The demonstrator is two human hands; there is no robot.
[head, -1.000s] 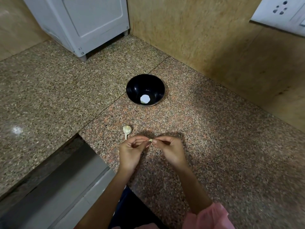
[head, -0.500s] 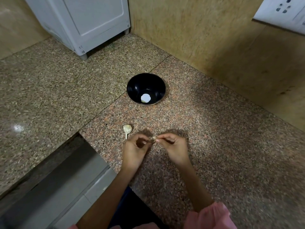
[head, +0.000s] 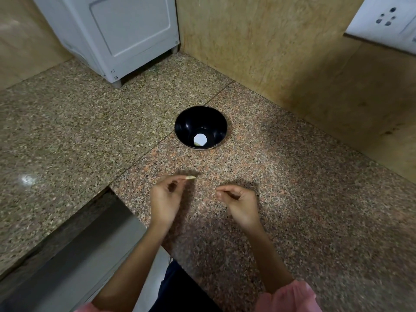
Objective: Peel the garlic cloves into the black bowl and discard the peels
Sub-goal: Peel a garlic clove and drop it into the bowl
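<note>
The garlic clove (head: 190, 177) is pinched at the fingertips of your left hand (head: 165, 200), held just above the granite counter (head: 304, 210), on the near side of the black bowl (head: 186, 124). It is small, light and firm, and likely slick once bare, while its skin is papery and tears easily. So take it by the ends and strip along its length. Your right hand (head: 242, 204) hangs apart, thumb and forefinger closed together; whether a scrap of peel sits between them is too small to tell. One pale peeled piece (head: 200, 139) lies in the bowl's bottom.
</note>
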